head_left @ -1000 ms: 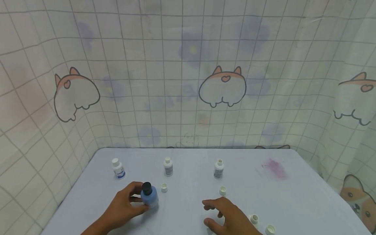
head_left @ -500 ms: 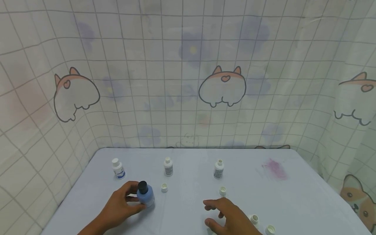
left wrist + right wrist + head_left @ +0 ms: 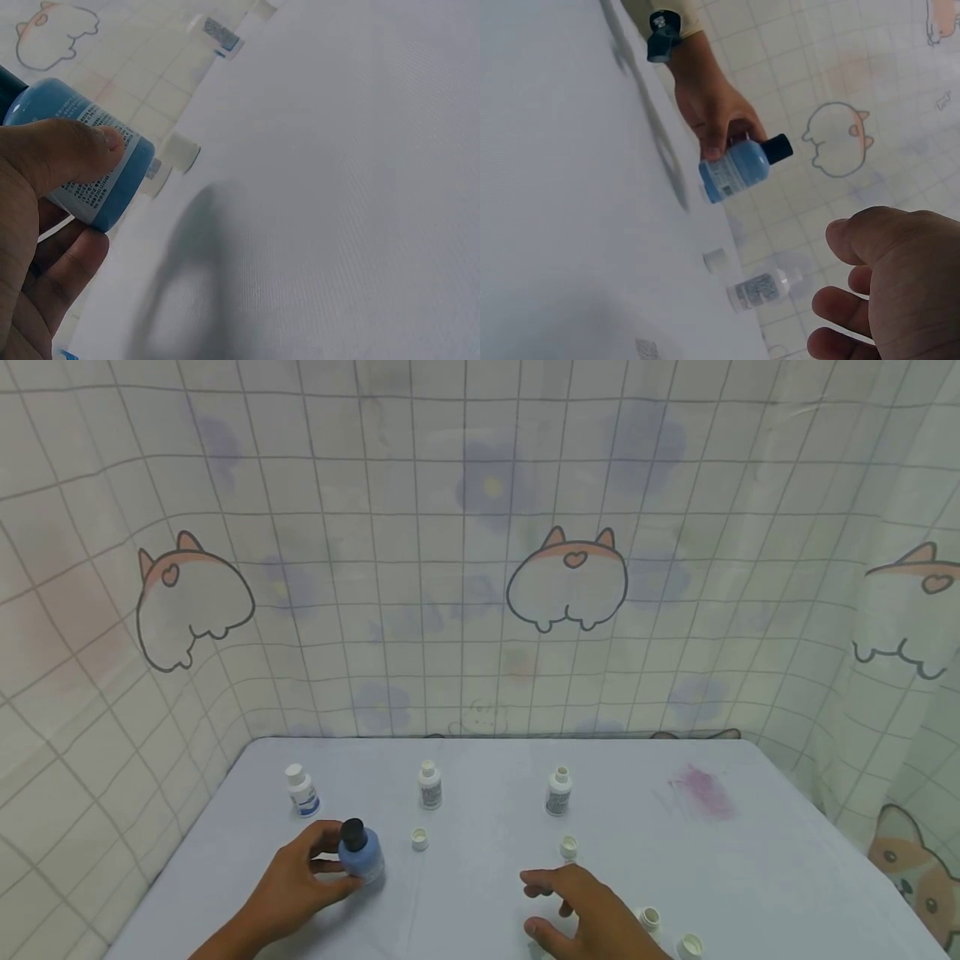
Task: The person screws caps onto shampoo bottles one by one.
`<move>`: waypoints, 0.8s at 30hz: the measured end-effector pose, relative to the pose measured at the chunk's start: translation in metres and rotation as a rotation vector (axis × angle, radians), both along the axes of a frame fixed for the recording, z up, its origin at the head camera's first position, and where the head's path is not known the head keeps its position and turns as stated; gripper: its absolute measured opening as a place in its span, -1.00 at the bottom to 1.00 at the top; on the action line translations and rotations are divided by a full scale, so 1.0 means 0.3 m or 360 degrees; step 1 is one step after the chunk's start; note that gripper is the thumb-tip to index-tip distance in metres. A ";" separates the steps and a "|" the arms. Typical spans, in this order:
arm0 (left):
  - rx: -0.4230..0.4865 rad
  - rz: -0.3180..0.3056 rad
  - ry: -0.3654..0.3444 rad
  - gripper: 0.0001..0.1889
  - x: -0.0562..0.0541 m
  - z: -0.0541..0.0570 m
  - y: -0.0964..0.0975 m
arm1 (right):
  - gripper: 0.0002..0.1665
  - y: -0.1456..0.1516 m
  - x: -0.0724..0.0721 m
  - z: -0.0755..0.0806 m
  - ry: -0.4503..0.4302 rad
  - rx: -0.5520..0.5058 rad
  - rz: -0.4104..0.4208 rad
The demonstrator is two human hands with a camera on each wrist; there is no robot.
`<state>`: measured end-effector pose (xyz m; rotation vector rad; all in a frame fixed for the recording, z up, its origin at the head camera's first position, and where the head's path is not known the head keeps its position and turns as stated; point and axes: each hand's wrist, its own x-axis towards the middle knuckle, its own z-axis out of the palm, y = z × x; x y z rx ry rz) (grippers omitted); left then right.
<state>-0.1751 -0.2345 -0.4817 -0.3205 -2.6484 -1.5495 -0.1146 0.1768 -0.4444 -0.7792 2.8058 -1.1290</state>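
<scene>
My left hand (image 3: 292, 883) grips a blue bottle (image 3: 363, 857) with a black cap between thumb and fingers. The bottle is held above the white table, its shadow apart from it in the left wrist view, where the thumb lies over the bottle's printed label (image 3: 91, 196). My right hand (image 3: 585, 912) hovers over the front of the table, fingers loosely bent and holding nothing. Beyond it lies a small white cap (image 3: 568, 847). Another white cap (image 3: 420, 839) lies to the right of the blue bottle.
Three small white bottles stand toward the back: a capped one (image 3: 303, 792) at left, a middle one (image 3: 430, 788), and an uncapped one (image 3: 558, 793) at right. An open white bottle (image 3: 649, 918) and a cap (image 3: 690, 947) are beside my right hand. A pink stain (image 3: 705, 792) marks the table.
My left hand has moved the blue bottle a little to the left and slightly farther from me. The right hand stays almost still.
</scene>
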 end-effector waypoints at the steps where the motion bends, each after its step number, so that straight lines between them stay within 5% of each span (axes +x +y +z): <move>1: 0.0001 0.0003 -0.0003 -0.24 0.000 -0.001 -0.003 | -0.43 0.001 0.000 0.000 -0.0001 0.0000 0.0004; 24: -0.0023 0.0095 -0.0002 -0.22 -0.018 -0.022 -0.065 | -0.45 0.005 0.004 -0.004 0.0041 -0.0041 -0.0004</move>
